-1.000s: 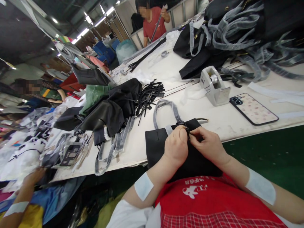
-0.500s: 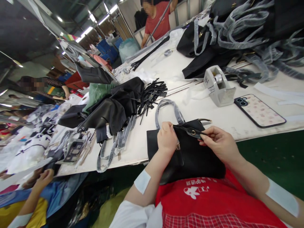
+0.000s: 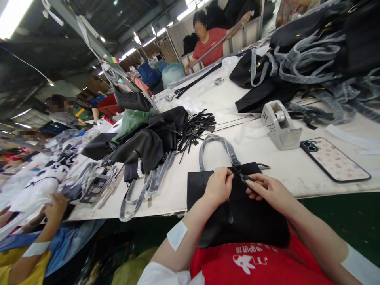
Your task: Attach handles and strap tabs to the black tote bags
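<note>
A black handbag (image 3: 246,221) leans from the table's front edge against the red apron. Its upright handle (image 3: 218,139) is wrapped in clear plastic. My right hand (image 3: 268,189) is closed, pinching a narrow black strap (image 3: 244,177) between thumb and fingers above the bag's top edge. At the bag's upper middle, my left hand (image 3: 219,185) is closed with the fingers curled in, at the other end of the same strap. The exact grip of its fingertips is hidden. A second black strap end (image 3: 263,166) sticks out past the bag's right corner.
Right of the bag are a tape dispenser (image 3: 280,126) and a phone (image 3: 335,159). A pile of black bags (image 3: 148,138) and a heap of thin black straps (image 3: 197,128) lie left. More bags (image 3: 308,47) fill the back right. A co-worker's hand (image 3: 55,209) is at far left.
My right hand has come closer to my left, and the strap between them shows shorter. The bag's left flap, with a slit, shows more. The head view has shifted.
</note>
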`<control>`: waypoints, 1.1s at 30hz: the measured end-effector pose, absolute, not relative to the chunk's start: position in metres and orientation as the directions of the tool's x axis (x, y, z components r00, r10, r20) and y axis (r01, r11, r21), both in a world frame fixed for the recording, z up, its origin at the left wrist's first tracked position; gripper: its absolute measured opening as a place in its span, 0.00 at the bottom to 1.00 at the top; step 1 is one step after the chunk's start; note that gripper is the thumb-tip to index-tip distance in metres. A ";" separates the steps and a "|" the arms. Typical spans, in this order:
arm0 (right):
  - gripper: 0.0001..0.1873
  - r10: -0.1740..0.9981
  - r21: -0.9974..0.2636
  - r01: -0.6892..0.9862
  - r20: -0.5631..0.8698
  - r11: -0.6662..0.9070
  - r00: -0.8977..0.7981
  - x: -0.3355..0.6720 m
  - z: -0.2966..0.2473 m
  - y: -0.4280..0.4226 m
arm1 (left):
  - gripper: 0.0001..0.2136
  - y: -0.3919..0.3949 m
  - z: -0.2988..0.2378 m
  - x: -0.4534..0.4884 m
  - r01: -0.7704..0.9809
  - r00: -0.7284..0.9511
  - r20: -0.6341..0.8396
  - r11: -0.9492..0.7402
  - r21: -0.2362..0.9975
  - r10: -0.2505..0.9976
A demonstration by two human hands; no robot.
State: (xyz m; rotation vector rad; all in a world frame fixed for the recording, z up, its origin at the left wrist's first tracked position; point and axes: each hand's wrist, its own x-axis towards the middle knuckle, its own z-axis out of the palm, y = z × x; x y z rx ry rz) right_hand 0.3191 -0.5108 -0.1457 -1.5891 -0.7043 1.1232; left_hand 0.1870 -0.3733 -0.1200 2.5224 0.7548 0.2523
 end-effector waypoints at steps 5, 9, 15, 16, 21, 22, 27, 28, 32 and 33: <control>0.16 0.890 -0.944 0.074 -0.276 -0.323 0.364 0.316 -0.141 -0.499 | 0.03 -0.371 -0.127 0.196 0.476 0.823 0.073 -0.754 0.453 0.564; 0.18 0.891 -0.942 -0.003 -0.320 -0.337 0.322 0.318 -0.147 -0.513 | 0.03 -0.360 -0.136 0.205 0.547 0.761 0.093 -0.713 0.438 0.642; 0.20 0.851 -0.920 -0.035 -0.375 -0.390 0.367 0.343 -0.165 -0.550 | 0.04 -0.356 -0.139 0.214 0.537 0.772 0.038 -0.683 0.496 0.635; 0.20 0.853 -0.922 -0.039 -0.372 -0.386 0.366 0.345 -0.165 -0.553 | 0.04 -0.358 -0.137 0.215 0.538 0.766 0.037 -0.672 0.510 0.642; 0.22 0.886 -0.913 -0.124 -0.408 -0.389 0.220 0.335 -0.155 -0.555 | 0.22 -0.371 -0.129 0.216 0.669 0.665 -0.342 -0.325 0.669 0.665; 0.23 0.892 -0.908 -0.141 -0.415 -0.394 0.177 0.330 -0.153 -0.553 | 0.25 -0.374 -0.129 0.216 0.674 0.663 -0.475 -0.184 0.715 0.578; 0.27 0.933 -0.935 -0.097 -0.351 -0.342 0.086 0.305 -0.151 -0.547 | 0.17 -0.384 -0.131 0.221 0.397 0.777 -0.549 0.438 0.806 0.307; 0.27 0.938 -0.941 -0.078 -0.335 -0.329 0.093 0.301 -0.151 -0.546 | 0.15 -0.385 -0.132 0.223 0.354 0.764 -0.556 0.507 0.786 0.327; 0.27 0.949 -0.954 -0.073 -0.299 -0.292 0.100 0.293 -0.154 -0.546 | 0.13 -0.380 -0.138 0.234 0.299 0.650 -0.647 0.648 0.700 0.399; 0.27 0.952 -0.956 -0.073 -0.291 -0.285 0.097 0.292 -0.155 -0.547 | 0.12 -0.379 -0.140 0.238 0.297 0.637 -0.659 0.661 0.689 0.400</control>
